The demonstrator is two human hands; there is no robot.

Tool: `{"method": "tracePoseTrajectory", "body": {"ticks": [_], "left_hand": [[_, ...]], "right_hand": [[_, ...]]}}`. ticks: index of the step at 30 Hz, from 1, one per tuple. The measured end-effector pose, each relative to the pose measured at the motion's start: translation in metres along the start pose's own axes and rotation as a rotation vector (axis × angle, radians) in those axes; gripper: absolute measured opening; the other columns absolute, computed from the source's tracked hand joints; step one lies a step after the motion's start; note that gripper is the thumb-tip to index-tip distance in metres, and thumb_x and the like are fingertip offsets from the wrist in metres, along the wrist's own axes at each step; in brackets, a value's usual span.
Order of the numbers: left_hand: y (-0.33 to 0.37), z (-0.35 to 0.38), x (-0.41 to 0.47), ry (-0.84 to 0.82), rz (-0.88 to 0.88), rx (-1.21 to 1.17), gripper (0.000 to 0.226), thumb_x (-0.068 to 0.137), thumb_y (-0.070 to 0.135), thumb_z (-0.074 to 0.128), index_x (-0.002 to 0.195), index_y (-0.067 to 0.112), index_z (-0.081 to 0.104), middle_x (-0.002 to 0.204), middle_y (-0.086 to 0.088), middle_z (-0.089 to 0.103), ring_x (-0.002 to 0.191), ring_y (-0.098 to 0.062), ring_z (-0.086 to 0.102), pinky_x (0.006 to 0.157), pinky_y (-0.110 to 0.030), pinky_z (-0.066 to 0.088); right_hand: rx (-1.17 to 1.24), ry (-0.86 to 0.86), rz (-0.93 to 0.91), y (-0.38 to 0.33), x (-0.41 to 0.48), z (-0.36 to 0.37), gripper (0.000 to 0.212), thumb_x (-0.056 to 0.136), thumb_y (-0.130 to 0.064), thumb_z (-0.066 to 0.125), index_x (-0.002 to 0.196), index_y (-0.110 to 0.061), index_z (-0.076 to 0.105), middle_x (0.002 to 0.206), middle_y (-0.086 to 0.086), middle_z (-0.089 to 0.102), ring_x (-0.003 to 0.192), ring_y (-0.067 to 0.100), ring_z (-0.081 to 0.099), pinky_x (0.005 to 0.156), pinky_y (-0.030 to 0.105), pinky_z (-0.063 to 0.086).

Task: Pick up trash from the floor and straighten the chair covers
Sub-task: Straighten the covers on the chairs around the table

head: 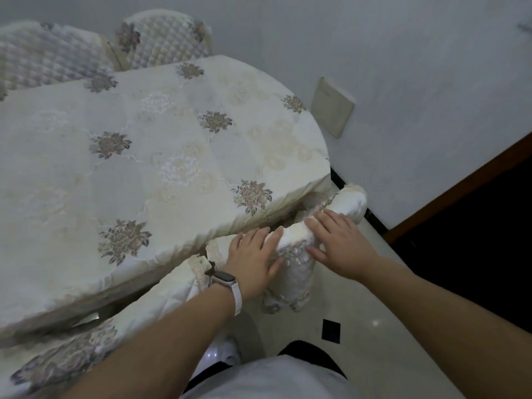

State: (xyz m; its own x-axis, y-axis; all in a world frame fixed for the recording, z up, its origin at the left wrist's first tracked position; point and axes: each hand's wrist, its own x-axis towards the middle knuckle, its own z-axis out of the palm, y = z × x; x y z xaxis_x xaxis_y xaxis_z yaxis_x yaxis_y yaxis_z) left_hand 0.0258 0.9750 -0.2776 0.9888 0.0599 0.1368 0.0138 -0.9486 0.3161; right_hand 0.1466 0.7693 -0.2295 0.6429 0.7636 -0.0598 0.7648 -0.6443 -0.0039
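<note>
White wall [403, 82] backs the cloth-draped table [144, 139] at your left. Your left hand [253, 254] (watch [223, 279] on the wrist) lies flat, fingers straight, on the chair cover [293, 272] along its top fold. Your right hand [342, 246] presses alongside, gripping nothing, probably to smooth it square.

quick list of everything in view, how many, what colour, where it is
cream floral tablecloth: one, cream with grey-brown flowers, over the table, left and centre
quilted cream chair covers: two, cream with floral patches, on chairs beyond the table
embroidered cream chair cover: one, cream, over the near chair's back, under both hands
beige wall plate: one, beige, on the white wall right of the table
black square floor inlay: one, black, in the pale floor by the feet
white-strapped wristwatch: one, dark face, on the left wrist
left hand: one, fingers laid over the chair back's top
right hand: one, fingers spread on the same cover
</note>
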Motion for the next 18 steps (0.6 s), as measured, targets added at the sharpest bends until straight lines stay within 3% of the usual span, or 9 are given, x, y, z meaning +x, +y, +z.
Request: {"method": "tracePoseTrajectory", "body": {"ticks": [3,7,12,18], "left_hand": [[0.003,0.008,0.0,0.101,-0.03,-0.025,0.052,0.094,0.052,0.044,0.14,0.027,0.045,0.125,0.002,0.058,0.115,-0.022,0.052,0.095,-0.044,0.039],[0.006,0.014,0.005,0.126,-0.141,-0.003,0.05,0.091,0.06,0.044,0.127,0.027,0.055,0.118,0.006,0.06,0.109,-0.019,0.053,0.093,-0.039,0.034],[0.026,0.011,0.011,0.139,-0.309,0.056,0.052,0.086,0.064,0.044,0.112,0.023,0.063,0.106,0.001,0.064,0.099,-0.023,0.058,0.09,-0.039,0.038],[0.047,0.009,0.02,0.113,-0.436,0.16,0.059,0.083,0.064,0.044,0.104,0.014,0.066,0.1,-0.008,0.066,0.091,-0.032,0.061,0.085,-0.045,0.045]], "right_hand": [[-0.01,0.063,-0.079,0.012,0.012,0.008,0.06,0.092,-0.059,0.038,0.138,-0.022,0.05,0.135,0.007,0.053,0.131,0.029,0.043,0.111,0.052,0.029],[0.02,0.228,-0.287,0.037,0.031,0.022,0.057,0.09,-0.062,0.046,0.122,-0.018,0.063,0.11,0.006,0.062,0.103,0.03,0.057,0.101,0.05,0.038],[0.088,0.343,-0.425,0.061,0.043,0.031,0.055,0.089,-0.063,0.05,0.11,-0.015,0.065,0.096,0.006,0.062,0.086,0.029,0.058,0.086,0.044,0.044],[0.11,0.296,-0.491,0.078,0.059,0.03,0.06,0.089,-0.07,0.04,0.097,-0.016,0.065,0.082,0.004,0.059,0.073,0.028,0.056,0.066,0.039,0.044]]}}
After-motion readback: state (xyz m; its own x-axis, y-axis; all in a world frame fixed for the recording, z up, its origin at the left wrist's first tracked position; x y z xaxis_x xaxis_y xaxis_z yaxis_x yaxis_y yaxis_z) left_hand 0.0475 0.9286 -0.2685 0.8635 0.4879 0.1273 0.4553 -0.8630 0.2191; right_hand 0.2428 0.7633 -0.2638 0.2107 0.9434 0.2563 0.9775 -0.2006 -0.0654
